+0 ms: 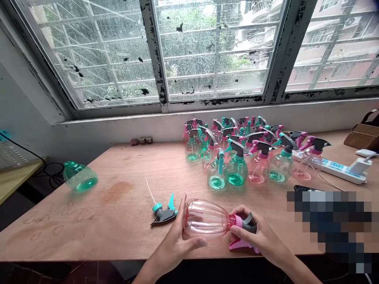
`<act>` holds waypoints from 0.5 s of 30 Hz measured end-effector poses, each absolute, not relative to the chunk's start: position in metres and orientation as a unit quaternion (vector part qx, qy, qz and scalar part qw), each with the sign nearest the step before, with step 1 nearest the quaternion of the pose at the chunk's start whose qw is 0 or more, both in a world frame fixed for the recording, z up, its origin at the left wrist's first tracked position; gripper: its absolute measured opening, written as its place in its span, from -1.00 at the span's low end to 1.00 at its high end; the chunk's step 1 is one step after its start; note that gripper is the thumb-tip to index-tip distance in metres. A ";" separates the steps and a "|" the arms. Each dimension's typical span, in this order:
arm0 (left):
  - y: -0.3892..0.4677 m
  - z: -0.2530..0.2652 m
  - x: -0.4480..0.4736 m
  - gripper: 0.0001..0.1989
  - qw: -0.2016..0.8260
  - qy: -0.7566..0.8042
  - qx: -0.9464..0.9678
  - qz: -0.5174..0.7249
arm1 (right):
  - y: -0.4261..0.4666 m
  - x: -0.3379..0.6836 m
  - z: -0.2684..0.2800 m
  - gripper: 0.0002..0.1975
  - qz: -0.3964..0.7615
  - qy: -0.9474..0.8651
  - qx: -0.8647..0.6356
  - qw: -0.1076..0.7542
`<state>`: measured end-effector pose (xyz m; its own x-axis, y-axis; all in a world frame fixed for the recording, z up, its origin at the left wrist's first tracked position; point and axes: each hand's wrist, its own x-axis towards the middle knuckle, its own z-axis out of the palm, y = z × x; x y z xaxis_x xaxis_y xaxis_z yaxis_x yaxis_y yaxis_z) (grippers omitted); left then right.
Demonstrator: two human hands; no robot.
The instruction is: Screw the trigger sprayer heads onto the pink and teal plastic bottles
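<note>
Lying sideways above the table's front edge is a clear pink spray bottle [207, 219]. My left hand [180, 236] cups its round base end, thumb along the near side. At the neck, my right hand [251, 230] grips the pink collar of the black-and-pink spray head [238, 222], whose pink trigger points down toward me. A loose turquoise-and-black spray head [164, 213] with a thin white tube rests on the wood just left of my left hand. Farther left, a green bottle [80, 177] without a spray head lies on its side.
Several pink and green spray bottles [237, 169] crowd the back of the table [124, 228]. Right of them are a white power strip [340, 170] with a plugged-in charger and a brown box [363, 130]. Small dark blocks [142, 140] sit by the wall. A blurred patch covers the right front.
</note>
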<state>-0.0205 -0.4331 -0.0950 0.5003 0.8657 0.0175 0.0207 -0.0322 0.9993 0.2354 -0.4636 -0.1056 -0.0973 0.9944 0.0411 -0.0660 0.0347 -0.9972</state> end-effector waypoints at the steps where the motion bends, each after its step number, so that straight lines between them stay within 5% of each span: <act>1: -0.434 -0.095 -0.022 0.14 0.602 0.350 0.625 0.354 | -0.464 0.235 -0.105 -0.67 0.530 -0.522 -0.447 0.497; 10: -0.435 -0.091 -0.021 -0.05 0.580 0.313 0.662 0.357 | -0.461 0.240 -0.105 -0.71 0.557 -0.497 -0.428 0.510; 15: -0.436 -0.091 -0.023 0.18 0.559 0.350 0.672 0.336 | -0.462 0.238 -0.107 -0.69 0.555 -0.504 -0.428 0.505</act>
